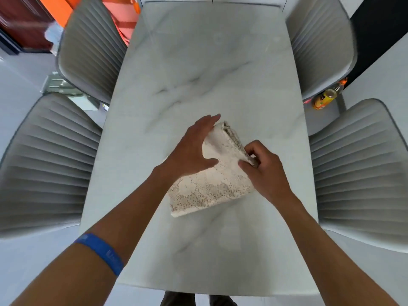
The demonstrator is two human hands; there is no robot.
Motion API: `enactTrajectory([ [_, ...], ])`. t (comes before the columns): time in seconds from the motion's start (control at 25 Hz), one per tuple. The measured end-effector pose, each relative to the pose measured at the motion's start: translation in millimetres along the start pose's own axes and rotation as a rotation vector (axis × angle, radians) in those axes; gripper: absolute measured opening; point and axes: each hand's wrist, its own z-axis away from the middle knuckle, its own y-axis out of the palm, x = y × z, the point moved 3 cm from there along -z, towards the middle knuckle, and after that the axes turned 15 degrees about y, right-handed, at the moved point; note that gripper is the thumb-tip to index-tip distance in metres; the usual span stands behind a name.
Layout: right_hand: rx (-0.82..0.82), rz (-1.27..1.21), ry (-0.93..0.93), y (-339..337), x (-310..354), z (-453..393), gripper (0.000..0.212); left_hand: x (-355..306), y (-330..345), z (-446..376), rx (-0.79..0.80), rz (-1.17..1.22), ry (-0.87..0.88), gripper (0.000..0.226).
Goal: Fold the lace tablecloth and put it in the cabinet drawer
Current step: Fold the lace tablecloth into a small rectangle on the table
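Lying folded into a compact oblong just below the middle of the frame, the cloth [209, 173] rests on the marble bench [198, 62], its long axis running on a slant from the lower left corner near the frame's centre-bottom up to the upper right, where the stacked folded edges show. Both hands are already on it, so the coming move turns on that slant: the pack sits directly between the two hands, reachable by either. The left hand [194, 149] comes in from the lower left and lies flat over the upper left part of the cloth, fingers straight and spread, thumb stretched across the lace, pressing it down rather than gripping. The right hand [262, 166] comes in from the lower right and sits at the right edge, fingers curled, thumb and fingertips pinching the layered fold there. The right hand looks the better placed to lift, since it already has the thick edge, while the left could slide under the opposite long side. The folding seems nearly finished; no cabinet drawer appears in this view, so carrying the cloth away is not yet begun. Grey ribbed chairs [48, 162] stand along both sides of the bench.
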Motion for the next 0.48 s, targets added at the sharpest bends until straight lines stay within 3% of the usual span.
enactTrajectory([
  [0.12,-0.155,0.178,-0.225,-35,69,-6,0.017,-51,-62,-37,-0.179,0.057,0.104,0.044],
  [0.2,-0.326,0.242,-0.339,-55,101,-5,0.017,-72,-91,-42,-0.305,0.073,0.174,0.025],
  [0.28,-0.453,0.298,-0.512,-63,114,6,0.022,-82,-99,-28,-0.364,-0.014,0.247,0.018],
  [0.36,-0.475,0.355,-0.638,-52,102,19,0.021,-74,-85,-2,-0.367,-0.147,0.285,0.02],
  [0.48,-0.379,0.433,-0.586,-5,47,44,0.02,-41,-26,51,-0.289,-0.208,0.263,0.023],
])
